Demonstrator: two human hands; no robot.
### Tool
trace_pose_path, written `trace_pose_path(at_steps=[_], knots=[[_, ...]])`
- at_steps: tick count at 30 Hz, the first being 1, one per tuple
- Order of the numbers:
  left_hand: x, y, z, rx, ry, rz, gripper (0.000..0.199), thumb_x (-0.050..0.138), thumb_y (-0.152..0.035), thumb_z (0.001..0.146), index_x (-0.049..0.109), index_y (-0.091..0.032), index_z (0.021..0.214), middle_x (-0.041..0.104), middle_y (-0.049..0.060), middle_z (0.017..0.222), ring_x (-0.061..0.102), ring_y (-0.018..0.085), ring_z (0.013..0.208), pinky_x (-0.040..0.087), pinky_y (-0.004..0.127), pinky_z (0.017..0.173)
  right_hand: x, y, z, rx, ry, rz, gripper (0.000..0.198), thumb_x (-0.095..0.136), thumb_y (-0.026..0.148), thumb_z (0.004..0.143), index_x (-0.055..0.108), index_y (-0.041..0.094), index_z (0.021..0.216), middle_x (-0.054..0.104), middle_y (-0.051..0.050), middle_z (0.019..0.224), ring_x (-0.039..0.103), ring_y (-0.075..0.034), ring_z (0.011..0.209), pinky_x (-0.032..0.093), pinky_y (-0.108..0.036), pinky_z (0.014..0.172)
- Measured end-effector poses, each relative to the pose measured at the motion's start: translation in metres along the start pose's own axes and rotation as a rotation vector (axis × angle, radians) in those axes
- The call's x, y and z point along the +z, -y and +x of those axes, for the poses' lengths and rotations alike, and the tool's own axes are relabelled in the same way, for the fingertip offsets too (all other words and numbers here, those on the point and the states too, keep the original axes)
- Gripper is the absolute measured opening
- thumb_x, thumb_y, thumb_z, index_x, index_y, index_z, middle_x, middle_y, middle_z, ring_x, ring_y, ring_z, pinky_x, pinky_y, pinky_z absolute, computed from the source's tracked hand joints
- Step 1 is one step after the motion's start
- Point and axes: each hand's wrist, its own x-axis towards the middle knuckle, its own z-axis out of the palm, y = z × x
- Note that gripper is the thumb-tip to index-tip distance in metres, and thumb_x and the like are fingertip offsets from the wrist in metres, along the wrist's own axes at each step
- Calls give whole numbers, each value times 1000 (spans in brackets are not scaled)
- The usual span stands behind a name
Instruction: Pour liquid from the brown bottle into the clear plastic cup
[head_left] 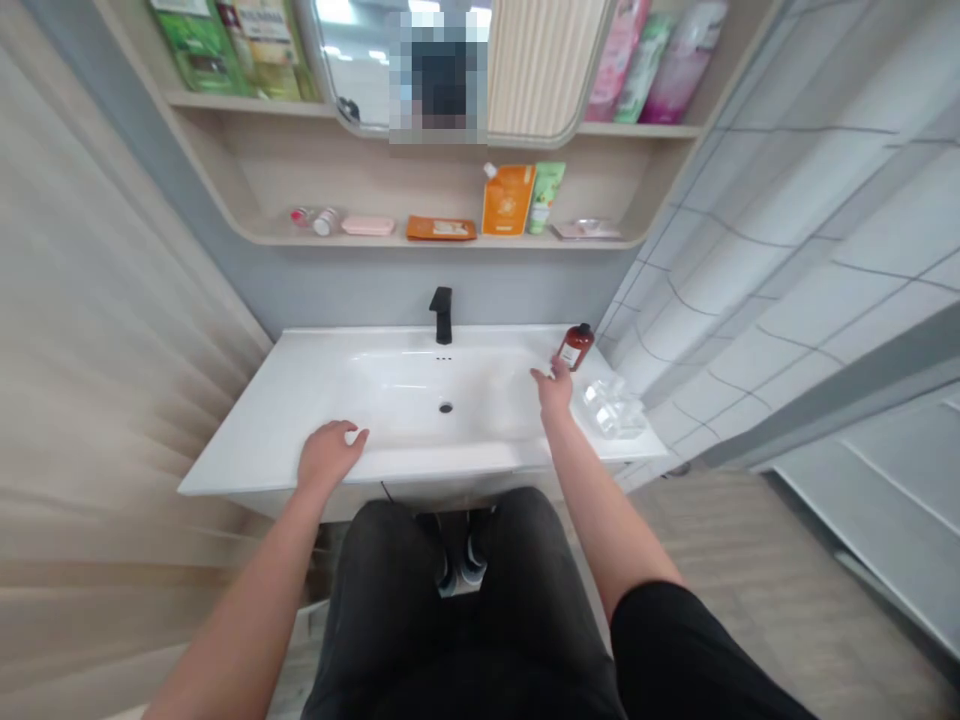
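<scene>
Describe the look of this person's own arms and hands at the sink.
Both forearms are bare, with no watch, ring or glove visible on the left hand or the right hand. A black short sleeve covers the right upper arm; the left arm's sleeve is out of view.

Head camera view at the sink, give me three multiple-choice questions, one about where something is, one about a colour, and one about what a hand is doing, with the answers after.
1. Where does the brown bottle stand?
A. On the back right corner of the sink
B. On the shelf under the mirror
C. On the floor

2. What colour is the tap?
A. Chrome
B. Black
C. White

3. What is the left hand doing?
A. Gripping the tap
B. Holding a towel
C. Resting palm down on the front rim of the sink

Answers:
1. A, it stands on the white top just beyond the right hand, which reaches toward it.
2. B, it is dark against the grey wall.
3. C, it lies flat on the rim, holding nothing.
</scene>
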Motion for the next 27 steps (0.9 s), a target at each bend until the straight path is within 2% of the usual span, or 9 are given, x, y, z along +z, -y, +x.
trace_pose_path(at_steps=[4,6,11,14,19,21,23,25,27], knots=[[-1,-1,-1,5,5,4,52,50,-58,102,82,-19,116,81,14,121,75,33,108,56,44,104,-5,-5,-63,35,536,-30,35,67,55,88,75,21,90,76,-5,78,68,-20,71,51,-28,67],[-2,-1,-1,4,19,18,52,49,-58,103,82,-19,117,81,14,122,75,33,109,56,43,103,-9,-9,-77,41,579,-32,32,72,55,81,74,22,81,71,-2,68,61,-18,63,45,-27,61],[-3,-3,0,-12,48,44,51,50,-58,103,82,-21,117,81,14,124,74,35,114,56,44,103,-23,-3,-84,70,362,179,36,67,57,79,72,22,85,66,0,69,52,-16,60,40,-29,58],[-2,-1,0,-7,58,41,51,50,-57,103,82,-21,117,82,13,123,75,35,113,56,44,102,-62,-4,-81,-77,222,135,36,73,55,81,72,21,94,69,-1,78,59,-18,69,48,-31,68],[1,3,1,-5,56,25,51,49,-58,103,82,-22,116,82,13,123,75,35,112,55,43,101,-166,-40,-58,-109,-561,-120,46,73,54,83,65,20,112,70,-8,106,67,-25,95,57,-42,90],[1,2,1,-32,64,17,51,49,-59,103,82,-23,116,82,12,121,75,35,111,56,43,98,-188,-55,-47,-36,-527,-220,80,85,57,69,59,16,133,67,-17,132,68,-32,116,57,-48,102],[0,1,1,-44,68,18,50,49,-59,103,82,-23,116,82,12,119,75,35,111,56,43,97,-193,-64,-39,73,-349,-285,108,94,55,56,53,13,147,64,-24,143,65,-38,128,55,-52,107],[-1,0,0,-37,68,25,50,49,-58,103,82,-23,115,82,13,119,75,35,111,56,43,96,-188,-65,-39,180,-214,-339,114,97,51,53,53,13,150,69,-25,138,67,-42,128,55,-55,108],[-1,-1,-1,-29,60,24,50,49,-57,103,82,-22,114,82,13,120,75,36,111,56,44,97,-180,-61,-44,250,-207,-387,104,95,50,56,58,15,146,74,-22,128,70,-44,123,55,-57,107]])
